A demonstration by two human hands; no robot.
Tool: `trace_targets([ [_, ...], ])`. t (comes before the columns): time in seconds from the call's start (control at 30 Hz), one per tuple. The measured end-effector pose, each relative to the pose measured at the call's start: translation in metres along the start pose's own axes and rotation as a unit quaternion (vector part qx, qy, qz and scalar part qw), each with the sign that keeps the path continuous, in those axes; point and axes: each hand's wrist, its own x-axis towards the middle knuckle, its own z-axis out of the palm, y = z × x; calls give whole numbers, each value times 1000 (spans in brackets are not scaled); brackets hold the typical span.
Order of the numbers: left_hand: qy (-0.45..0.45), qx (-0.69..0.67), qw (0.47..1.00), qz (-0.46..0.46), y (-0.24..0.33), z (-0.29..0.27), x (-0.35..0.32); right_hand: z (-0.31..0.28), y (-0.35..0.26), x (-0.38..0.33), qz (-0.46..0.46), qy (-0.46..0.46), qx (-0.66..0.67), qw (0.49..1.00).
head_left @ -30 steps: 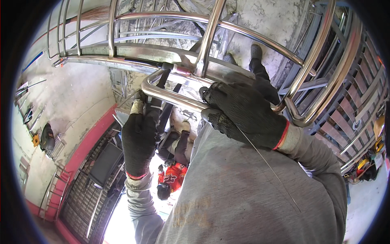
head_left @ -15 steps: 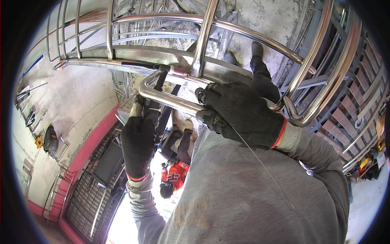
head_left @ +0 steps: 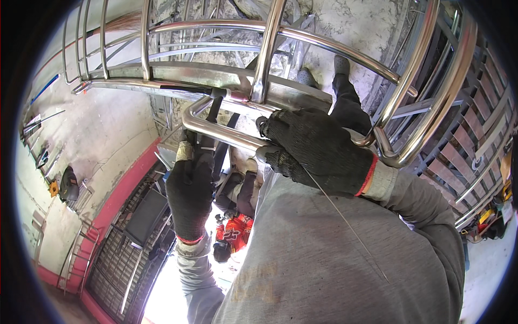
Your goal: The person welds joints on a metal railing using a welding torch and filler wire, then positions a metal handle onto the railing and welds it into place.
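Your left hand [head_left: 190, 189], at 9 o'clock in view, has its gloved fingers closed round a black torch [head_left: 213, 110]; its pink nozzle [head_left: 236, 96] points to 3 o'clock, near the foot of an upright post [head_left: 266, 51]; contact cannot be told; your right hand [head_left: 326, 154], at 2 o'clock, lies over a bent steel tube [head_left: 226, 133], fingers curled, a thin rod [head_left: 345, 224] held and trailing to 5 o'clock; a seated person in red [head_left: 235, 233] is at 7 o'clock.
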Motion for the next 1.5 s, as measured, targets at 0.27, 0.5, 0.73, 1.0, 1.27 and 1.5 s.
trace_targets([
  [0.27,-10,-96,995,32,2,5,-4,10,3,-2,-27,70,13,997],
  [0.5,-3,-34,999,41,-1,4,-3,-1,0,-1,-9,43,-6,999],
  [0.73,36,-46,998,15,5,6,-5,-2,1,-2,-23,63,6,998],
  [1.0,39,90,980,175,-31,-22,20,11,10,-4,2,61,-33,998],
  [1.27,-45,-64,994,-80,-1,-52,11,17,15,-10,-9,95,107,990],
  [1.5,-168,253,950,78,-37,-67,13,18,16,-11,-41,121,72,989],
])
